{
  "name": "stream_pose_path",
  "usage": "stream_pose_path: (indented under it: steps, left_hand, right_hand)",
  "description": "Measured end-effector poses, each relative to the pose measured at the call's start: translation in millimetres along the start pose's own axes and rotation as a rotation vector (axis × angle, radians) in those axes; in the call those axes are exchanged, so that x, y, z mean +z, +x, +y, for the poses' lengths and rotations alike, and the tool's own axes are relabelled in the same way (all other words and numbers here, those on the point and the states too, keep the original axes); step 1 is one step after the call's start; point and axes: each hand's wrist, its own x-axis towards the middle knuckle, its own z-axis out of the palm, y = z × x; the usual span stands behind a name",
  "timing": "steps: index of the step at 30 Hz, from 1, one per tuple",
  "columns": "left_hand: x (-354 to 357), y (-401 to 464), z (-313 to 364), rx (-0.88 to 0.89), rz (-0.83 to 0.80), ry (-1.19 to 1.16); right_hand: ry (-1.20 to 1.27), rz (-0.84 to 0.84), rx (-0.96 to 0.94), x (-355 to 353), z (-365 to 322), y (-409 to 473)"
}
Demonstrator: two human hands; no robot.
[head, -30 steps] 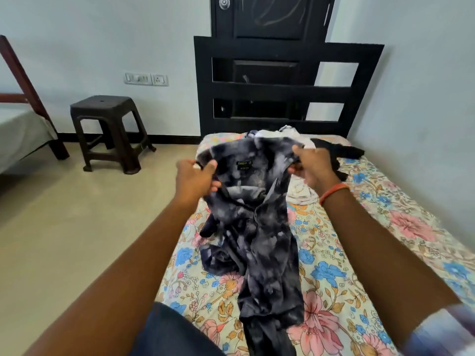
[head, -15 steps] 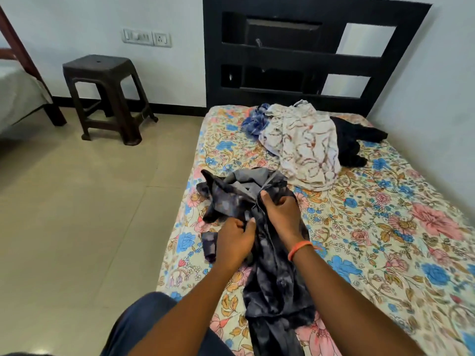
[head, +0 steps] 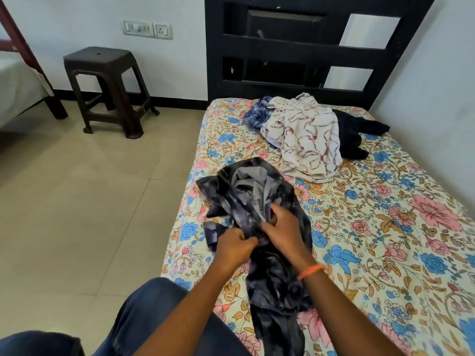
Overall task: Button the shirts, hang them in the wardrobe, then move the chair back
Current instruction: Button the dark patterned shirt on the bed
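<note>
From the head camera, your left hand (head: 235, 249) had its fingers curled tight, pinching a fold of the dark mottled shirt (head: 257, 217); your right hand (head: 284, 228) gripped the fabric just beside it, fingertips buried in the cloth. Any buttons were hidden in the crumpled folds. The shirt lay on the floral bedsheet (head: 385, 227), near the bed's left edge, its lower end cut off by the frame. Farther up lay a white patterned shirt (head: 305, 140), partly covering a blue checked one (head: 257, 114) and a black garment (head: 354, 132). A dark stool (head: 108, 86) stood on the floor.
</note>
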Motion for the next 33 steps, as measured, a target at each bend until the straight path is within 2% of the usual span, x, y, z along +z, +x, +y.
stream_pose_path:
  steps: [2,4,7,9,11,15,18,23,26,29,31,33]
  left_hand:
    - [-3,-23,-8,-0.006,-0.095,0.078]
    - [-3,-47,-13,0.040,-0.072,0.112]
    - [3,-75,-12,0.092,0.235,-0.114]
    - [7,-74,-9,0.177,0.342,-0.160]
    - [10,-68,-5,0.197,0.288,-0.118]
    - [15,-47,-14,0.087,0.260,-0.133]
    - [16,-35,-21,0.048,0.263,-0.171]
    - [15,-24,-21,0.010,0.420,-0.235]
    - [13,-21,-14,0.061,0.454,-0.255]
    - [11,-12,-10,0.177,0.478,-0.155]
    - [8,-5,-10,0.218,0.475,-0.121]
    - [4,-3,-7,0.233,0.408,-0.183]
  right_hand:
    - [0.026,-0.106,0.016,-2,8,-33]
    - [0.009,-0.139,0.008,-2,15,-62]
    - [-0.006,-0.103,-0.044,-5,12,-90]
    - [0.024,-0.087,-0.047,-8,7,-94]
    - [0.056,-0.056,-0.023,-11,7,-87]
    - [0.077,0.065,0.095,-14,0,-68]
    - [0.062,0.203,0.052,-17,-15,-50]
    - [0.122,0.387,0.119,-13,-19,-9]
    - [0.240,0.388,0.187,-7,-17,3]
    - [0.318,0.329,0.245,0,-16,5]
    - [0.321,0.311,0.227,1,-19,0]
    - [0.314,0.299,0.168,2,-23,-7]
